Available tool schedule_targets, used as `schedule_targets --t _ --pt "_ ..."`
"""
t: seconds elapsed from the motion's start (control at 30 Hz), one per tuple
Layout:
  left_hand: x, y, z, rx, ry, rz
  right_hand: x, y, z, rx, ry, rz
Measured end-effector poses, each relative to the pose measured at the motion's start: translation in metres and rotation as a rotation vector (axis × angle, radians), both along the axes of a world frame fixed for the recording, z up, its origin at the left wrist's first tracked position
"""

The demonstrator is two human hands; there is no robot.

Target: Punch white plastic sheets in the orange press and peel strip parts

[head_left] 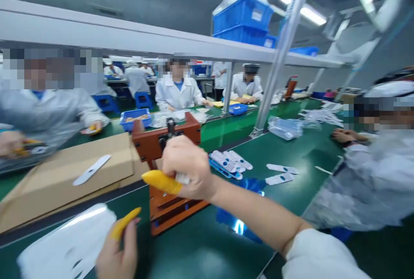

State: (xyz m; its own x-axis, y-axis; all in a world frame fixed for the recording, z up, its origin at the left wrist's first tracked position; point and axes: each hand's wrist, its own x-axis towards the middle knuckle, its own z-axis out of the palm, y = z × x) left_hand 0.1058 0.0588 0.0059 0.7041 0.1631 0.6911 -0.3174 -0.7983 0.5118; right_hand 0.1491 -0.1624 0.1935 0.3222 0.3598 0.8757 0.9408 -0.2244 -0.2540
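My right hand [189, 167], its thumb in a yellow finger cot, is wrapped round the lever of a brown-orange hand press [190, 134]. The grip itself is mostly hidden by my fingers; a small whitish bit shows under them. Lower left, my left hand [118, 249] is raised in front of the press, apart from it. One of its fingers wears a yellow cot, the fingers stand slightly apart, and nothing shows between them. Beside it lies a glossy white plastic bag or sheet [67, 240]. Whether anything sits inside the press, I cannot tell.
A cardboard box [106, 154] bears one white strip [92, 170]. Right of the press lie a pile of white-and-blue strips [229, 162], loose strips [280, 179] and blue film [239, 223]. A metal post [274, 63] holds an overhead shelf [145, 33]. Co-workers sit around.
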Motion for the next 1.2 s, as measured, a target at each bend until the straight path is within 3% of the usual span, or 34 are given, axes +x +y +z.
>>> schedule_targets --t 0.1,0.17,0.23,0.3,0.37,0.47,0.6,0.67,0.77,0.87,0.93,0.97,1.0,1.03,1.13,1.2 --pt "-0.005 -0.032 0.031 0.294 -0.201 -0.25 0.004 -0.006 0.034 0.195 0.136 0.123" --pt "-0.002 -0.05 0.042 0.466 -0.17 -0.365 0.02 -0.005 0.066 0.298 0.336 0.181" --pt "0.002 -0.061 0.045 0.604 -0.11 -0.368 0.042 0.003 0.092 0.337 0.501 0.235" --pt "0.004 -0.068 0.043 0.705 -0.014 -0.333 0.061 0.014 0.107 0.354 0.654 0.249" --pt "0.006 -0.071 0.04 0.71 0.093 -0.293 0.071 0.022 0.113 0.339 0.769 0.225" --pt "0.01 -0.072 0.038 0.588 0.196 -0.241 0.078 0.025 0.11 0.302 0.866 0.197" --pt "0.014 -0.065 0.044 0.557 0.303 -0.288 0.078 0.026 0.105 0.307 0.947 0.137" --pt "0.002 -0.055 0.045 0.584 0.301 -0.347 0.066 0.023 0.105 0.332 0.903 0.126" --pt "-0.037 -0.025 0.039 0.589 0.202 -0.406 0.032 0.001 0.1 0.24 0.576 0.06" --pt "-0.066 0.026 0.03 0.409 0.148 -0.182 0.008 -0.039 0.066 0.13 0.261 0.011" --pt "-0.058 0.066 0.029 0.32 0.149 0.023 0.011 -0.07 0.02 0.192 0.243 -0.143" --pt "-0.044 0.085 0.03 0.279 0.181 0.096 0.017 -0.086 -0.009 0.2 0.263 -0.318" --pt "-0.025 0.101 0.032 0.247 0.231 0.146 0.026 -0.102 -0.041 0.099 0.278 -0.523" --pt "-0.004 0.114 0.035 0.219 0.285 0.181 0.035 -0.118 -0.073 -0.165 0.328 -0.629" --pt "0.065 0.135 0.045 0.18 0.382 0.213 0.059 -0.149 -0.153 -0.402 0.4 -0.759" --pt "0.101 0.137 0.049 0.163 0.372 0.202 0.067 -0.154 -0.183 -0.471 0.386 -0.803"
